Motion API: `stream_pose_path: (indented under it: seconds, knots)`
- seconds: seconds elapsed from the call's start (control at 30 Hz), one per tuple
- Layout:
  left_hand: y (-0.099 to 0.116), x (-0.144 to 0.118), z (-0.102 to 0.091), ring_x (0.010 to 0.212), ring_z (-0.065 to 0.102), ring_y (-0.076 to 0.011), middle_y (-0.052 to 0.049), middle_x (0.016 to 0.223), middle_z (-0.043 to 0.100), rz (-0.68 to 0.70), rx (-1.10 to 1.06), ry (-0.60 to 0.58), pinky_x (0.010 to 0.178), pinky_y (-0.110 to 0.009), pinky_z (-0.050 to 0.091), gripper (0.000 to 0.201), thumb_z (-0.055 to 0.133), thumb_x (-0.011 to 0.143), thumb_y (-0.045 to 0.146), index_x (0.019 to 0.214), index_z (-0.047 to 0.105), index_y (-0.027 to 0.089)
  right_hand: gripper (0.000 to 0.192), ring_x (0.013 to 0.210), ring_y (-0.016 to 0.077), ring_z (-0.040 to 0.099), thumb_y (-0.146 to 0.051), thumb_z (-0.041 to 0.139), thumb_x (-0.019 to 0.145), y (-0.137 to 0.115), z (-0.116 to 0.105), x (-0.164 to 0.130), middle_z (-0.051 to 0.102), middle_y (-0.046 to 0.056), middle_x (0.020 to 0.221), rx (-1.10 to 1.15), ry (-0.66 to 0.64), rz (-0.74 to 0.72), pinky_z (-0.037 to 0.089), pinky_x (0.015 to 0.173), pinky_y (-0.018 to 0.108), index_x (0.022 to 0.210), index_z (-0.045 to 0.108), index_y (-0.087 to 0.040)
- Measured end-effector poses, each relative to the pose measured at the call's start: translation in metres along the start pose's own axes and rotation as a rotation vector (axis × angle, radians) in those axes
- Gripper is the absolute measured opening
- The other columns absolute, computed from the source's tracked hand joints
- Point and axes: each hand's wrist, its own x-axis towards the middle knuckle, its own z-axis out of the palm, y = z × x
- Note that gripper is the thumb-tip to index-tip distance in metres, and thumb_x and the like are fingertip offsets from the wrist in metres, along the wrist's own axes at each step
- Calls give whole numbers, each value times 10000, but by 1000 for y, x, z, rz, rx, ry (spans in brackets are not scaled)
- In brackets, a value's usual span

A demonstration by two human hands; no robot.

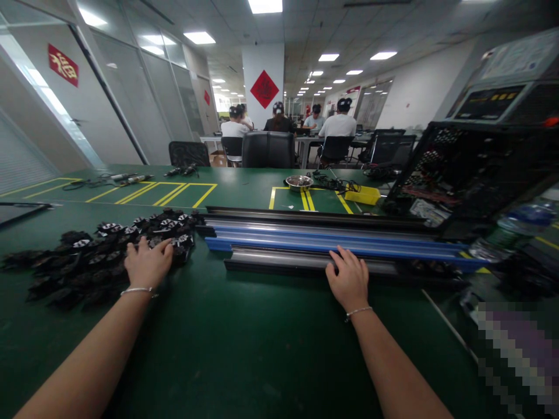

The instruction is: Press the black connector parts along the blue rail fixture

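My left hand [148,262] is at the right side of a spread of small black parts [87,262], some with white marks. Its fingers are apart and reach over the parts; whether they touch any, I cannot tell. My right hand [348,276] lies with fingers stretched over the near edge of the long rails, holding nothing that I can see. Closest to me runs a black and grey rail [279,260], partly covered by that hand. Behind it are blue rails [271,240] and, farthest back, another dark rail [314,216]. All lie side by side across the green table [236,337].
An open computer case [463,169] and a plastic bottle [510,230] stand at the right. Farther back are a metal bowl [299,182], a yellow tray [364,195] and cables [327,180]. Several people sit at desks beyond the black chair [268,150].
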Motion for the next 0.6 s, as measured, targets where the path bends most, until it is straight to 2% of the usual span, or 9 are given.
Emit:
stream_pose_path:
  seconds: [0.07,0.13,0.2,0.27,0.37,0.43,0.47,0.53,0.6]
  knots:
    - [7,-3,2,1302,221,-474,-113,1421,386,-20,4,28,961,-646,309,421,444,880,437,1185,619,206,426,1269,242,396,-306,373,861,0,0,-1,507,80,1349,2,10,-6,209,1081,476,1182,612,-163]
    - [22,-8,4,1335,163,-473,-109,1473,313,41,-15,94,984,-639,292,425,435,891,404,1230,581,195,419,1263,242,401,-302,376,859,-1,2,-1,513,83,1343,5,19,-10,213,1078,473,1173,616,-163]
    - [46,-16,6,1363,148,-435,-118,1489,283,183,-50,168,1008,-608,294,419,408,903,368,1243,562,178,414,1257,243,406,-300,379,856,-2,3,-1,521,85,1333,9,28,-13,221,1072,471,1165,618,-164]
    - [77,-31,7,1377,193,-364,-120,1474,324,375,-111,189,1043,-531,309,404,416,899,345,1230,564,168,405,1245,247,416,-301,384,851,-1,4,0,536,88,1315,20,39,-26,236,1061,470,1149,622,-166]
    - [129,-64,8,1387,227,-284,-100,1475,340,704,-194,77,1076,-460,308,397,416,902,316,1261,535,197,391,1197,257,454,-306,397,836,14,-1,5,566,102,1266,46,125,-7,283,1024,465,1123,620,-163]
    - [159,-86,11,1387,240,-257,-74,1486,329,837,-228,-3,1092,-446,297,416,416,908,332,1303,494,227,412,1170,281,465,-314,413,818,38,-10,9,558,139,1250,44,284,98,325,978,456,1140,598,-135]
    - [171,-96,12,1385,248,-252,-63,1489,326,855,-234,-31,1095,-446,295,425,409,913,348,1319,475,242,436,1169,303,456,-326,432,805,52,-15,11,541,166,1252,28,388,199,326,965,468,1157,582,-116]
    - [185,-108,16,1373,277,-258,-61,1479,346,837,-224,-71,1085,-459,307,442,405,916,383,1335,458,251,499,1163,354,429,-367,496,752,83,-25,13,516,208,1235,-8,554,421,311,951,501,1164,564,-93]
    - [190,-113,19,1362,302,-255,-62,1463,375,819,-209,-85,1082,-462,308,446,392,920,396,1339,453,253,528,1119,381,426,-397,531,712,107,-31,13,512,220,1189,6,612,595,331,900,517,1153,563,-107]
